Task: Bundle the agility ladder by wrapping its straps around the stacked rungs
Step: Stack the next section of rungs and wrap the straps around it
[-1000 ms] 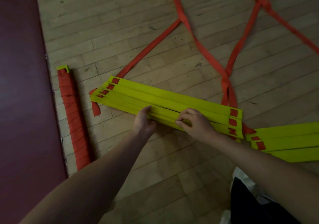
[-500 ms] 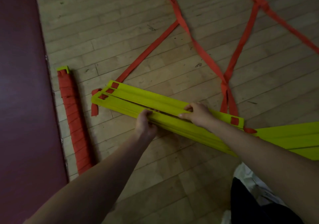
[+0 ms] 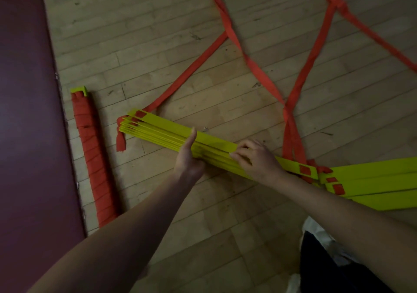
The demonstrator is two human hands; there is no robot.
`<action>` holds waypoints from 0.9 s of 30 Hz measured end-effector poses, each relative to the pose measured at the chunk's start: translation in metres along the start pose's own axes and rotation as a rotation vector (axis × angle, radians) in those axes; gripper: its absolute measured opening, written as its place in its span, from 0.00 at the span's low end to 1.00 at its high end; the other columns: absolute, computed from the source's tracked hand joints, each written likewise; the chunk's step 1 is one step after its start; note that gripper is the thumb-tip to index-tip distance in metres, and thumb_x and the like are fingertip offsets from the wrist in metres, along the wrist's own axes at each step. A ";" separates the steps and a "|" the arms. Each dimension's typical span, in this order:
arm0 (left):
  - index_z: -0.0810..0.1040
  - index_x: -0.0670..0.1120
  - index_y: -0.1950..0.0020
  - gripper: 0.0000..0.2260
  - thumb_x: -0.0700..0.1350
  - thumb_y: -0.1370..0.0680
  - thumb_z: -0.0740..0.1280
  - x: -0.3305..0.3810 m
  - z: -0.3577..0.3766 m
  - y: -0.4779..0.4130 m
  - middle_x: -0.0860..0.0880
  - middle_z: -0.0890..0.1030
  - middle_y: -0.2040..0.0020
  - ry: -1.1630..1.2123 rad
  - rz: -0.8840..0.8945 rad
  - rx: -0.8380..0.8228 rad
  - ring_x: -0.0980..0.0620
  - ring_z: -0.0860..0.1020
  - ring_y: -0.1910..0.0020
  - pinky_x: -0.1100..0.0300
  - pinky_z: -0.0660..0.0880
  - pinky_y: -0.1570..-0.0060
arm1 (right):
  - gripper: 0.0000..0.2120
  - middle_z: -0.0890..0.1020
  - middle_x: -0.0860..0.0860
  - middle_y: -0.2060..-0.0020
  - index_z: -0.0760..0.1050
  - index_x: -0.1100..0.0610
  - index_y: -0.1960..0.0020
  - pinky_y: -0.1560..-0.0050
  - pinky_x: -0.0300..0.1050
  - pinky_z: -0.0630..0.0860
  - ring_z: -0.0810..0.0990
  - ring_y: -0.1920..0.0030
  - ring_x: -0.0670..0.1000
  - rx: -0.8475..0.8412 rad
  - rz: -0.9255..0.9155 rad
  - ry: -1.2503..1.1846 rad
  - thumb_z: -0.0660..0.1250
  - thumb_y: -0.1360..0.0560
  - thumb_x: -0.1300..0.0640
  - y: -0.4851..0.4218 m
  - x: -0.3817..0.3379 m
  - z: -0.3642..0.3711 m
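A stack of yellow ladder rungs (image 3: pixel 158 130) lies on the wooden floor, tipped up on edge and slanting from upper left to lower right. My left hand (image 3: pixel 188 157) grips the stack near its middle, thumb up along the far side. My right hand (image 3: pixel 255 159) holds the stack a little further right, fingers curled over the top rung. Loose red straps (image 3: pixel 255 67) trail across the floor beyond the stack, crossing one another. A short red strap end (image 3: pixel 120 140) hangs off the stack's left end.
A finished bundle wrapped in red strap (image 3: pixel 92 157) lies along the edge of a dark maroon mat (image 3: pixel 29 134) at left. More yellow rungs (image 3: pixel 372 180) fan out at right. Dark and white clothing (image 3: pixel 327 259) shows at the bottom right.
The rungs, earlier spread flat and staggered, are now gathered into a tighter stack on edge. Both hands shifted from pressing on the flat rungs to gripping the stack.
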State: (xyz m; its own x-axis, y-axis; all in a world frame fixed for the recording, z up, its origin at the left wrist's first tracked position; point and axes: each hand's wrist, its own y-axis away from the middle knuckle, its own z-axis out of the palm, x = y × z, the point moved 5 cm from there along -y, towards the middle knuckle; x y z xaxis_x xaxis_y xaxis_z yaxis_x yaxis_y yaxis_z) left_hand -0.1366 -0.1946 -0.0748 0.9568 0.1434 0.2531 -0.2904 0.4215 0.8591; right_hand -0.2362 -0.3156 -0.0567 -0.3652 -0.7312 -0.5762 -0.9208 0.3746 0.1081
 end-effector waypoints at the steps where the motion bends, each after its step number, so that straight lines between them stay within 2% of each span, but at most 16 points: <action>1: 0.78 0.40 0.42 0.15 0.50 0.21 0.65 -0.002 -0.001 0.000 0.41 0.81 0.48 -0.038 -0.019 0.029 0.46 0.80 0.56 0.53 0.75 0.60 | 0.16 0.80 0.55 0.58 0.83 0.61 0.56 0.50 0.48 0.73 0.79 0.52 0.57 -0.018 0.048 -0.042 0.65 0.24 0.49 -0.001 0.002 0.000; 3: 0.75 0.41 0.47 0.07 0.44 0.20 0.63 -0.001 -0.004 -0.003 0.42 0.77 0.46 -0.100 0.009 0.089 0.49 0.78 0.58 0.57 0.76 0.63 | 0.12 0.81 0.56 0.54 0.83 0.63 0.52 0.49 0.43 0.70 0.78 0.49 0.57 -0.041 0.136 -0.119 0.67 0.23 0.54 -0.005 0.007 0.001; 5: 0.73 0.42 0.53 0.04 0.40 0.20 0.60 0.000 -0.005 -0.006 0.43 0.76 0.49 -0.139 0.073 0.084 0.49 0.77 0.59 0.58 0.78 0.62 | 0.11 0.80 0.57 0.49 0.81 0.61 0.47 0.45 0.45 0.70 0.77 0.45 0.57 -0.012 0.204 -0.145 0.67 0.23 0.55 -0.010 0.010 -0.001; 7: 0.72 0.42 0.54 0.05 0.39 0.20 0.59 0.000 -0.006 -0.008 0.43 0.76 0.54 -0.116 0.088 0.071 0.49 0.77 0.60 0.61 0.79 0.67 | 0.15 0.79 0.56 0.44 0.76 0.59 0.38 0.42 0.48 0.71 0.76 0.40 0.57 0.001 0.301 -0.176 0.67 0.23 0.55 -0.014 0.013 -0.003; 9: 0.72 0.42 0.53 0.04 0.39 0.20 0.59 0.001 -0.005 -0.006 0.44 0.76 0.55 -0.106 0.091 0.062 0.49 0.77 0.59 0.61 0.79 0.67 | 0.19 0.79 0.56 0.41 0.73 0.58 0.34 0.42 0.46 0.71 0.75 0.39 0.57 -0.093 0.430 -0.176 0.66 0.23 0.52 -0.017 0.020 0.001; 11: 0.73 0.42 0.49 0.04 0.40 0.20 0.60 0.001 -0.005 -0.005 0.45 0.76 0.55 -0.111 0.091 0.063 0.50 0.77 0.59 0.62 0.79 0.67 | 0.17 0.79 0.55 0.40 0.75 0.58 0.37 0.45 0.44 0.70 0.76 0.39 0.56 -0.176 0.456 -0.133 0.67 0.23 0.51 -0.018 0.021 0.003; 13: 0.74 0.43 0.42 0.07 0.41 0.20 0.63 0.001 -0.004 -0.001 0.45 0.78 0.52 -0.105 0.074 0.081 0.51 0.77 0.57 0.62 0.79 0.64 | 0.15 0.80 0.55 0.42 0.77 0.58 0.40 0.47 0.43 0.70 0.76 0.40 0.55 -0.130 0.442 -0.164 0.69 0.24 0.54 -0.018 0.018 -0.002; 16: 0.74 0.44 0.37 0.15 0.50 0.20 0.64 -0.001 0.001 0.002 0.45 0.78 0.42 -0.090 0.067 0.027 0.49 0.78 0.43 0.55 0.75 0.48 | 0.10 0.80 0.53 0.49 0.78 0.59 0.47 0.49 0.46 0.70 0.78 0.46 0.55 -0.003 0.324 -0.175 0.71 0.27 0.59 -0.015 0.009 -0.012; 18: 0.70 0.44 0.31 0.22 0.55 0.20 0.62 0.000 0.004 -0.001 0.45 0.75 0.34 -0.148 0.102 -0.020 0.48 0.75 0.34 0.54 0.75 0.41 | 0.07 0.77 0.52 0.52 0.77 0.58 0.51 0.50 0.49 0.72 0.77 0.50 0.55 0.038 0.265 -0.152 0.71 0.28 0.60 -0.012 0.001 -0.016; 20: 0.69 0.45 0.30 0.23 0.56 0.20 0.62 0.000 0.004 -0.004 0.46 0.73 0.32 -0.166 0.121 -0.039 0.47 0.73 0.32 0.53 0.74 0.37 | 0.06 0.76 0.53 0.52 0.75 0.59 0.53 0.52 0.51 0.73 0.77 0.51 0.56 0.048 0.218 -0.093 0.71 0.27 0.60 -0.009 -0.005 -0.015; 22: 0.73 0.46 0.38 0.17 0.56 0.20 0.62 0.001 0.004 -0.007 0.46 0.75 0.36 -0.159 0.123 -0.054 0.48 0.76 0.36 0.51 0.71 0.33 | 0.06 0.76 0.54 0.50 0.74 0.59 0.52 0.53 0.50 0.72 0.77 0.51 0.57 0.037 0.201 -0.070 0.69 0.26 0.60 -0.009 -0.006 -0.012; 24: 0.74 0.47 0.47 0.13 0.56 0.20 0.61 0.000 0.003 -0.008 0.48 0.77 0.45 -0.165 0.121 -0.055 0.50 0.78 0.47 0.51 0.70 0.33 | 0.09 0.77 0.55 0.45 0.75 0.58 0.45 0.51 0.49 0.71 0.76 0.47 0.58 -0.013 0.205 -0.053 0.67 0.24 0.58 -0.009 -0.004 -0.009; 27: 0.73 0.48 0.50 0.12 0.56 0.20 0.61 -0.002 -0.001 -0.010 0.49 0.77 0.50 -0.189 0.122 -0.037 0.52 0.78 0.53 0.53 0.73 0.38 | 0.17 0.76 0.55 0.38 0.72 0.56 0.34 0.44 0.47 0.69 0.74 0.38 0.57 -0.120 0.218 -0.036 0.63 0.21 0.54 -0.005 0.001 -0.003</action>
State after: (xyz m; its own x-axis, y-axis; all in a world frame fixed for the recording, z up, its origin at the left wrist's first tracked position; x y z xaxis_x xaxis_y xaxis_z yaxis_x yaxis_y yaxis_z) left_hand -0.1357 -0.1986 -0.0841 0.8996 0.0263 0.4358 -0.4010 0.4448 0.8009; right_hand -0.2326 -0.3197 -0.0553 -0.5538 -0.6192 -0.5567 -0.8313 0.4496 0.3269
